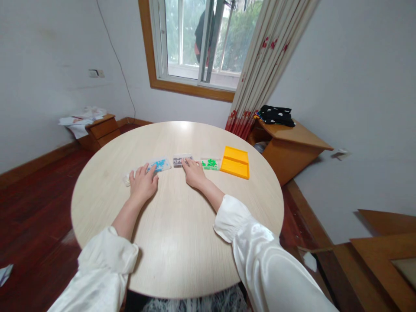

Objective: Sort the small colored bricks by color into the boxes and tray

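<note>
The broadest thing I have is the pale round counter (175, 242), stretching mostly to the left of the open yellow case (235, 169), my landmark, which lies flat on it. My two hands both reach in left of the yellow case. The left hand (143, 184), farther from it, is unclenched, palm down, fingers spread across the clear box of blue pieces (164, 164). The right hand (195, 174), nearer, has its fingertips on the box of dark pieces (177, 160); whether it grips or merely rests there, I cannot tell.

The box of green pieces (211, 164) sits just beside the yellow case, on its left. Farthest left of the case, a pale box (126, 179) is mostly hidden by my left hand.

I judge the step in hand to be setting or steadying these boxes in a row. The next move calls for a light, level touch, since tipping a box could spill its small pieces.

I can read no brand, label or writing on the case or boxes.
</note>
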### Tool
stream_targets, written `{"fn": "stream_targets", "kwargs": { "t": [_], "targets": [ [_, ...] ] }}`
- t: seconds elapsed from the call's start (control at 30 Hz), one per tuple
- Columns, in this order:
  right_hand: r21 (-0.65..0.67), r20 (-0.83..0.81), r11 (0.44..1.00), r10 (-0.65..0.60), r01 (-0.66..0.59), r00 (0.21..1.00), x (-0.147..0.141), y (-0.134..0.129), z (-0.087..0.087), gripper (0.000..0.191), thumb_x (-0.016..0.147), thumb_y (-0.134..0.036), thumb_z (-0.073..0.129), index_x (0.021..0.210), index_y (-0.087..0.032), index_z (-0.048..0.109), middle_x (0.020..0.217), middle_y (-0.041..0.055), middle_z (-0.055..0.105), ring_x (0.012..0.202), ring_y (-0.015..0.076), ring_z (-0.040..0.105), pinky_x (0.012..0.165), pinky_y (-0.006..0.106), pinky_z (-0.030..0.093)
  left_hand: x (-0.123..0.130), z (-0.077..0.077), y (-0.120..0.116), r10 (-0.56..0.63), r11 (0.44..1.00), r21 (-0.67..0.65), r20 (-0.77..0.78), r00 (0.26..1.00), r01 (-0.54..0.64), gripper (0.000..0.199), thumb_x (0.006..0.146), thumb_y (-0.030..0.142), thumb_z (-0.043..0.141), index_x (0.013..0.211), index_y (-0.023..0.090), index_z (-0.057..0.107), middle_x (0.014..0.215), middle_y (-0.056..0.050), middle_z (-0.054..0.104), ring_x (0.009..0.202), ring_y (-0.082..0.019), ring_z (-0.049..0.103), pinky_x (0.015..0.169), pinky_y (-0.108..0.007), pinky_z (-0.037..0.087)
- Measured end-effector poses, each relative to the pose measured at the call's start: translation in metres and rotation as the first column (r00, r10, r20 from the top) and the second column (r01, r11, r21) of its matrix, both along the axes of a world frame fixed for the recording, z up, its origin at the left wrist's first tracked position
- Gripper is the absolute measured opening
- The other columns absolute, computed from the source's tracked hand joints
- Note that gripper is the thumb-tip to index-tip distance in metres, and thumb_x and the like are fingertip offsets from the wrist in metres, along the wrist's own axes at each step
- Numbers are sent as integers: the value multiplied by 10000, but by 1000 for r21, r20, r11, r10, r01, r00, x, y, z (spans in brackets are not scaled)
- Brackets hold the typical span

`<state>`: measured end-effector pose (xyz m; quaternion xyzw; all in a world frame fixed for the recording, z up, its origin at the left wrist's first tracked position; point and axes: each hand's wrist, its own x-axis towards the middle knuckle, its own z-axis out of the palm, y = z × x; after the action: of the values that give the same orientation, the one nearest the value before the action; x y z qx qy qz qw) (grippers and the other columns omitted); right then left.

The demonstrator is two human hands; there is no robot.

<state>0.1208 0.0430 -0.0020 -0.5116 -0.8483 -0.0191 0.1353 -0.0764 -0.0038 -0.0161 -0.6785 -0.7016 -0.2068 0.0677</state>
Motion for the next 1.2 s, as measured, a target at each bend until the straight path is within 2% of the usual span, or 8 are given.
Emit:
{"fn": "stream_targets", "kwargs": {
  "t": [0.23,0.37,0.43,0.5,0.63,0.77,1.0,1.2],
  "targets": [
    [-97,-34,992,78,-81,996,-14,14,6,626,816,-123,415,1417,-102,240,1484,162,254,1362,232,238,1073,475,193,-6,1,0,48,999,22,-3,999,-48,459,857,305,370,1278,181,505,1357,-166,458,1243,-322,402,1036,-555,228],
    [-59,-37,998,-1,-2,999,27,28,27,1052,674,-396,700,1458,-162,39,1527,162,61,1407,293,11,1093,529,39,-6,2,-1,49,999,17,3,999,-49,466,856,306,366,1271,155,516,1350,-186,455,1230,-339,406,1032,-564,230],
    [-92,40,994,-53,56,998,53,35,38,1284,485,-415,823,1456,-247,-2,1531,149,-7,1392,361,-61,1054,606,-21,-5,1,0,48,999,22,9,999,-48,465,856,308,366,1269,157,516,1352,-186,452,1231,-341,402,1029,-571,230],
    [-127,124,985,-101,117,987,75,40,47,1323,435,-352,855,1452,-288,11,1530,147,27,1386,386,-34,1035,633,-32,-5,1,1,51,998,27,13,999,-52,461,854,308,370,1267,166,518,1350,-180,456,1231,-339,402,1028,-573,230],
    [-3,128,994,-112,113,986,93,39,47,1113,593,-238,781,1455,-260,76,1450,166,298,1327,341,259,1054,591,98,-6,1,1,48,999,19,8,999,-48,461,853,305,380,1274,171,512,1352,-177,456,1227,-339,403,1026,-571,231],
    [42,74,997,-74,72,994,90,32,25,747,788,-111,515,1447,-148,165,1246,165,535,1132,262,496,973,423,348,-3,6,-2,66,998,-17,4,998,-66,471,862,303,366,1290,158,498,1368,-175,437,1244,-325,387,1043,-553,217],
    [64,9,998,-20,19,1000,83,26,-13,513,823,-100,382,1334,-60,399,1376,172,439,1268,252,404,1046,408,316,-2,9,-3,73,996,-55,3,997,-73,478,866,301,366,1305,153,484,1383,-175,419,1257,-319,373,1054,-545,207],
    [33,-76,998,-48,50,996,73,26,-12,492,827,-127,383,1313,-72,439,1372,157,453,1280,223,399,1067,388,286,-4,7,-2,72,996,-47,10,997,-72,474,861,294,374,1297,151,491,1379,-174,424,1253,-318,377,1053,-549,207]
  ]
}}
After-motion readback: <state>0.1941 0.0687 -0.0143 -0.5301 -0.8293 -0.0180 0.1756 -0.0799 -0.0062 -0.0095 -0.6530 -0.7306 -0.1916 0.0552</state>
